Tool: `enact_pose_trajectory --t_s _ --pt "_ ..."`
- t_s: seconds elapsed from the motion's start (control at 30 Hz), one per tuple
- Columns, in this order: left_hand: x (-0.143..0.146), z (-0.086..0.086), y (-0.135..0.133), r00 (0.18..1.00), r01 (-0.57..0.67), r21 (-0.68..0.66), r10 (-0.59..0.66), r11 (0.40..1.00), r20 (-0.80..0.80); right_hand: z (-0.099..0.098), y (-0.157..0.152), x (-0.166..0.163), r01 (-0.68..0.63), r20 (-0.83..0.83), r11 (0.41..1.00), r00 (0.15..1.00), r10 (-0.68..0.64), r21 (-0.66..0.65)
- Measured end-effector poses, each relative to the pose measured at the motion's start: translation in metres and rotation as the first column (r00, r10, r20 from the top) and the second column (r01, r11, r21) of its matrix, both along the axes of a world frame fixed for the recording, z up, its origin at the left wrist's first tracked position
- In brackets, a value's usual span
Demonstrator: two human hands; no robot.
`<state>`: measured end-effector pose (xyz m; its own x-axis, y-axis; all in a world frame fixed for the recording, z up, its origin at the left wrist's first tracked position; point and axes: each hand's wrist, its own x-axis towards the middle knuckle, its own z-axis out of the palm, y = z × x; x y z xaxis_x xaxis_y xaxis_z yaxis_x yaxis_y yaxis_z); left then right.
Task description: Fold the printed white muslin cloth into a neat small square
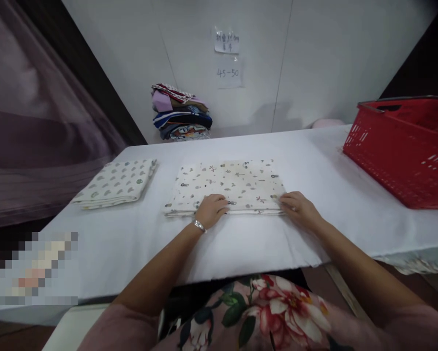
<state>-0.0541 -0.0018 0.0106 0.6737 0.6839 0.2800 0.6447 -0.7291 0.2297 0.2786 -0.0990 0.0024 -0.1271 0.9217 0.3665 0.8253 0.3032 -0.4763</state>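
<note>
A white cloth [237,183] with small scattered prints lies folded into a rectangle on the table, its layers showing along the near edge. My left hand [212,209], with a silver bracelet at the wrist, rests on that near edge, fingers laid over the top layer. At the near right corner, my right hand [300,208] has its fingers closed on the cloth's edge; its thumb is largely hidden. Left of this cloth lies a second folded cloth [118,183] with rows of grey-green motifs, apart from both hands.
A red basket [398,151] stands at the table's right side. Behind the far edge rises a pile of folded fabrics [182,114]. Paper signs [229,72] hang on the white wall. A blurred-out patch [39,268] covers something at the near left of the white tablecloth [138,253].
</note>
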Motion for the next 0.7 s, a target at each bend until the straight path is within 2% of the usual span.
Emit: enact_pose_trajectory --t_s 0.23,0.53,0.7 --pt "0.003 0.002 0.002 0.999 0.04 -0.046 -0.041 0.998 -0.023 -0.001 0.008 0.002 -0.062 0.126 0.998 0.99 0.066 -0.033" --pt "0.007 -0.001 0.001 0.997 0.056 0.014 -0.055 0.998 -0.058 0.006 0.016 -0.009 0.073 0.153 0.995 0.986 -0.062 -0.063" --pt "0.014 -0.002 0.0 0.993 0.06 0.011 -0.058 0.998 -0.103 0.003 0.012 -0.006 -0.013 0.101 0.999 0.995 0.009 0.044"
